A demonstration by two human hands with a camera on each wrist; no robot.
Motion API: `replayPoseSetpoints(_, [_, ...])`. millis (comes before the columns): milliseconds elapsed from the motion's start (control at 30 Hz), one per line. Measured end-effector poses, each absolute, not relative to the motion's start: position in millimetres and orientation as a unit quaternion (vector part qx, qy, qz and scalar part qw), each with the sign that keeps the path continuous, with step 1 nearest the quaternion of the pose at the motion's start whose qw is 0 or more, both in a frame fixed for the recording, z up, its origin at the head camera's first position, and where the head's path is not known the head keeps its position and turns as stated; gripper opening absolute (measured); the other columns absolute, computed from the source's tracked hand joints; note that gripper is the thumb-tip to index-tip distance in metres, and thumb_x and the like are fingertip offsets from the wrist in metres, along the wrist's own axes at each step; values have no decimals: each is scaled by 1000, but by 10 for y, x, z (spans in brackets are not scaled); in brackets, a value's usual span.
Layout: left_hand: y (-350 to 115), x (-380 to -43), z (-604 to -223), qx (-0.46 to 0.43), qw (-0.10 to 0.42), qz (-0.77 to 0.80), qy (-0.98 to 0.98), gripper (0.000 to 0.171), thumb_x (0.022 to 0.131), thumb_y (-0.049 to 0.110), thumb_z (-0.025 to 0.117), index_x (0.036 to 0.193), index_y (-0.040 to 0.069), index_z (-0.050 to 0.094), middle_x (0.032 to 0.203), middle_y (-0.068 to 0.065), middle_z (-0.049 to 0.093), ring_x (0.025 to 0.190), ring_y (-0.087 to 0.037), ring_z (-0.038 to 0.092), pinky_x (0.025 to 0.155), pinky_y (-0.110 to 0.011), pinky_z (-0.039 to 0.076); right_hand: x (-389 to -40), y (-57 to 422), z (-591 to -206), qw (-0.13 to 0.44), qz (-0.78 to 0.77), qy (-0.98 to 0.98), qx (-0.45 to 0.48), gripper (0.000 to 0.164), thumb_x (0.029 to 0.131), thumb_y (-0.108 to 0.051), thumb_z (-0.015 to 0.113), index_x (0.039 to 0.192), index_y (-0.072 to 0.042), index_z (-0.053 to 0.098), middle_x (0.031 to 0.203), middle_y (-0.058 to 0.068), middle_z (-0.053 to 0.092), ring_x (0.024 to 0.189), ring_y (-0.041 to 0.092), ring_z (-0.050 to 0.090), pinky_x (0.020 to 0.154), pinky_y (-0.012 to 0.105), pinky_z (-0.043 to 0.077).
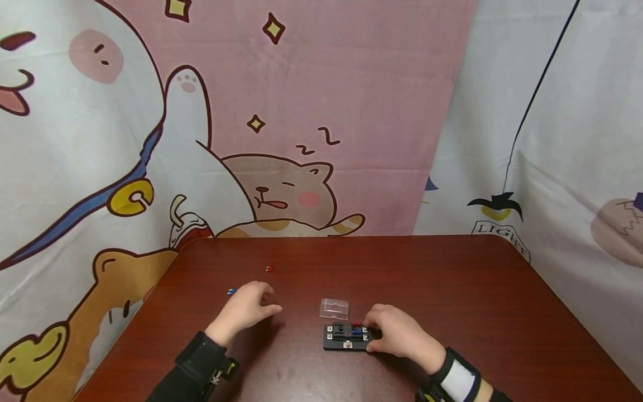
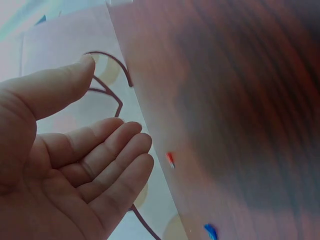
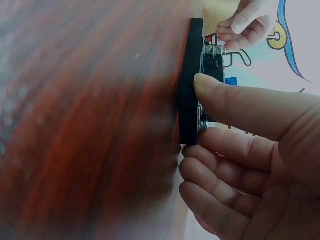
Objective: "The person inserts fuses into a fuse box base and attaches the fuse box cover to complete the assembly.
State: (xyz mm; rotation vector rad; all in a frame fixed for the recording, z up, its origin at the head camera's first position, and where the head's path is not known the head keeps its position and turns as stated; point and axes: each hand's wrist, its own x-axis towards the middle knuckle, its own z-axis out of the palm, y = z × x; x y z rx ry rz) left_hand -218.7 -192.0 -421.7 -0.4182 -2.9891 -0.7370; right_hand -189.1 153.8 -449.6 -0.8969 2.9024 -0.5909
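Note:
A black fuse block (image 1: pixel 332 344) with metal screw terminals lies on the table. My right hand (image 1: pixel 399 332) grips its right end, the thumb (image 3: pixel 215 90) on the front edge and the fingers round the end. A blue blade fuse (image 3: pixel 231 81) and a red one (image 1: pixel 356 324) sit in the block. Just behind it rests a clear plastic cover (image 1: pixel 334 309). To the left, my left hand (image 1: pixel 245 308) hovers over the table with loosely extended fingers and holds nothing. Beyond that hand lie a loose blue fuse (image 1: pixel 231 291) and a loose red fuse (image 1: pixel 269 269).
The dark reddish-brown wooden table (image 1: pixel 427 268) reaches back to a cloth backdrop (image 1: pixel 382 111) printed with cartoon animals. Dark bands with devices are strapped round both wrists.

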Motion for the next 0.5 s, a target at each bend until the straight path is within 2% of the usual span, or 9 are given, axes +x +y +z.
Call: replayPoseSetpoints(500, [-2296, -2389, -4234, -87, 42, -221, -971, 33, 84, 19, 79, 105, -3, 69, 93, -12, 69, 80, -25, 64, 70, -44, 53, -1879, 1537, -4485, 26, -194, 938, -286, 34, 70, -29, 90, 93, -12, 72, 86, -7, 58, 76, 7, 53, 69, 33, 49])
